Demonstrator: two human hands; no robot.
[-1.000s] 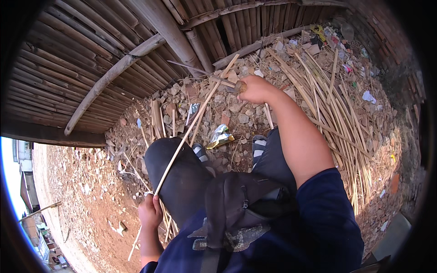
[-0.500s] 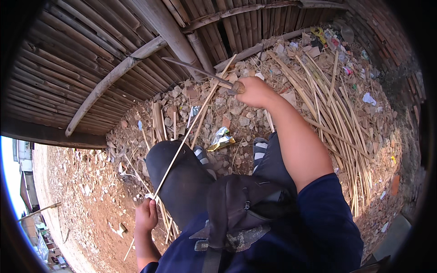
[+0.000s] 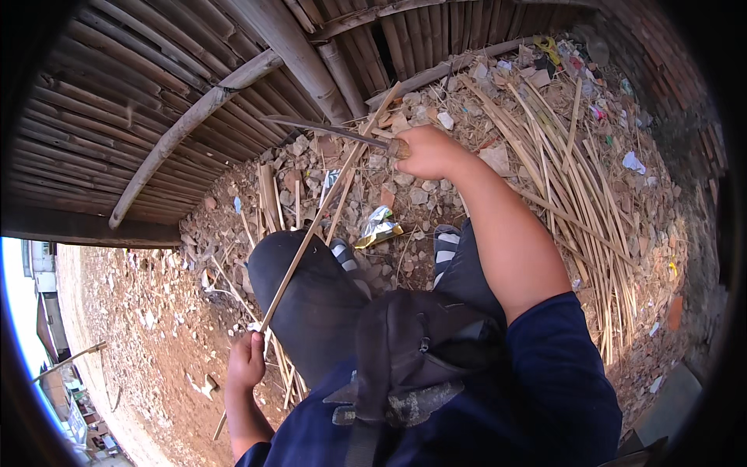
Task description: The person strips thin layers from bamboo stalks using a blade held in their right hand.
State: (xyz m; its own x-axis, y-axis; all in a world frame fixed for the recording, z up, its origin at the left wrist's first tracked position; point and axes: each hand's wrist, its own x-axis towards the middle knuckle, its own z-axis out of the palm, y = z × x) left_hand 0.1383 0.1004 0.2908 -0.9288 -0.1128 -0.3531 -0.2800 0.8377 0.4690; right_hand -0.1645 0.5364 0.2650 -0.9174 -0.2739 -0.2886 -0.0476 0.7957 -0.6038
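My left hand [image 3: 247,362] is closed around the lower part of a long, thin bamboo strip [image 3: 299,263]. The strip slants up and away across my left knee, and its far end reaches the rubble by the bamboo wall. Beyond my knees, my right hand [image 3: 433,152] grips the wooden handle of a long knife [image 3: 323,126]. Its dark blade points left and crosses the strip near the far end; whether the edge touches the strip I cannot tell.
Many split bamboo strips [image 3: 572,187] lie piled on the right. A bamboo-slat wall [image 3: 117,132] leans over the left and far side. Stony ground holds scraps and a shiny wrapper [image 3: 379,228] between my feet. A brick wall [image 3: 669,70] stands at the far right.
My right hand has shifted slightly left with the knife, whose blade now lies at a flatter angle. The strip shows a broader face than before, still in my left hand.
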